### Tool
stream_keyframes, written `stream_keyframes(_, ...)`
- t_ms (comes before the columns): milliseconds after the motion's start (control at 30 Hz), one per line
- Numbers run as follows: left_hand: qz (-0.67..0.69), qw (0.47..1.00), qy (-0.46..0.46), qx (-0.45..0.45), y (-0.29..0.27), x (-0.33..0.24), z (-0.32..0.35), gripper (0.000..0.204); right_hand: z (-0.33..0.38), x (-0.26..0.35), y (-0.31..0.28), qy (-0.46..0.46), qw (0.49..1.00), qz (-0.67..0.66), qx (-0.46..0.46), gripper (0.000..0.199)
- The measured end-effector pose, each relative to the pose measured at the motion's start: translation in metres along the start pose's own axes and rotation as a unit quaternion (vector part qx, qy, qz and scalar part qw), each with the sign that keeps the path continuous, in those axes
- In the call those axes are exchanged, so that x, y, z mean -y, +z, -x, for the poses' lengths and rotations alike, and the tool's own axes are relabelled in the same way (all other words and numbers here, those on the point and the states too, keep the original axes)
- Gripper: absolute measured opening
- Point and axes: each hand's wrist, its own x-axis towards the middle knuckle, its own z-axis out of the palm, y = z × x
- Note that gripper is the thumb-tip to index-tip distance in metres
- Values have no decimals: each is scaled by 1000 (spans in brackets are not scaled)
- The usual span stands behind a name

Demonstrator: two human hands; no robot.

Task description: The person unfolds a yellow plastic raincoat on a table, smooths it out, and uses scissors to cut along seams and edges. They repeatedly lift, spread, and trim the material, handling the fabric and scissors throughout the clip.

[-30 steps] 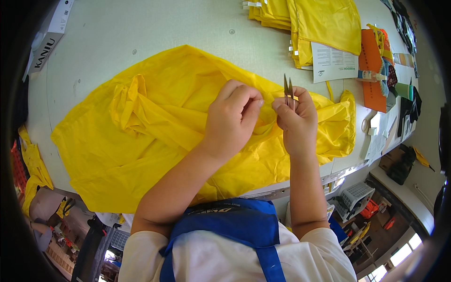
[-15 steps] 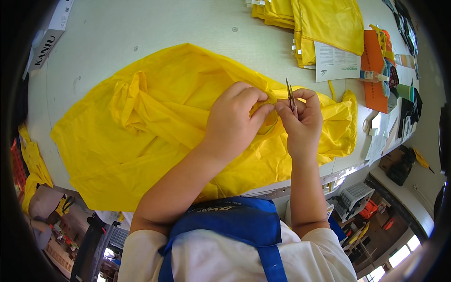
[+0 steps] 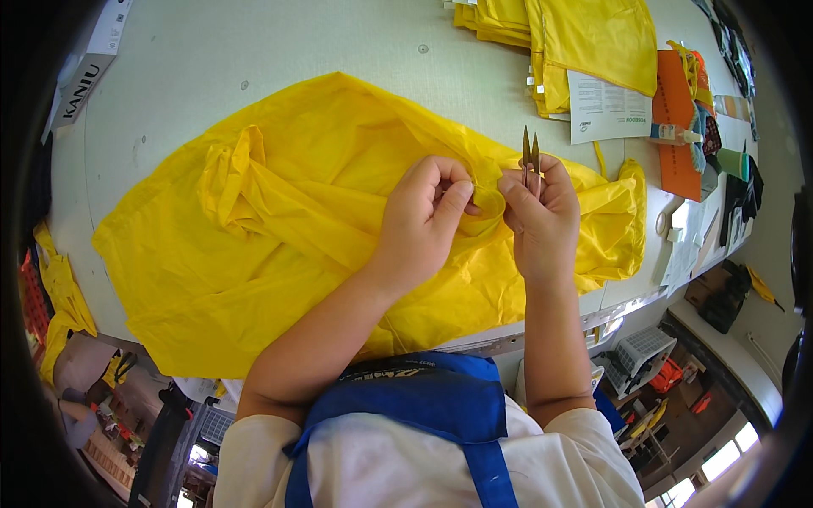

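Two hands meet over the middle of our yellow garment [image 3: 279,245], which lies spread and crumpled across the pale worktable [image 3: 254,51]. Head view, the only one: our left hand [image 3: 423,216] comes up from the lower edge, forearm angled to the right, fingers curled tight and pinching a small fold of the yellow fabric. Our right hand [image 3: 542,220] rises almost straight up beside it, fingertips touching the same fold, and grips a pair of thread snips [image 3: 531,157] whose narrow blades point away from us, near together. We wear a blue apron [image 3: 415,406] over a white shirt. Folded yellow garments [image 3: 584,42] are stacked at the far right of the table, a printed paper sheet [image 3: 605,106] and an orange card [image 3: 677,127] lying just beside them. White basket [image 3: 639,356] below the table edge; contents too small to tell.
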Motion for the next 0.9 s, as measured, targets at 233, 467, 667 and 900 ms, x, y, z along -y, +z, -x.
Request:
stream_keyframes(233,64,997,-46,-17,-2,0,2,11,45,27,-5,81,991,-84,69,33)
stream_keyframes(467,62,997,-48,-10,-2,1,3,11,43,28,-10,188,971,89,121,32)
stream_keyframes(667,57,998,-26,-3,-3,5,5,11,35,30,-10,245,962,57,106,32)
stream_keyframes(900,75,996,-37,-14,-1,1,6,9,27,38,-12,255,957,40,130,34)
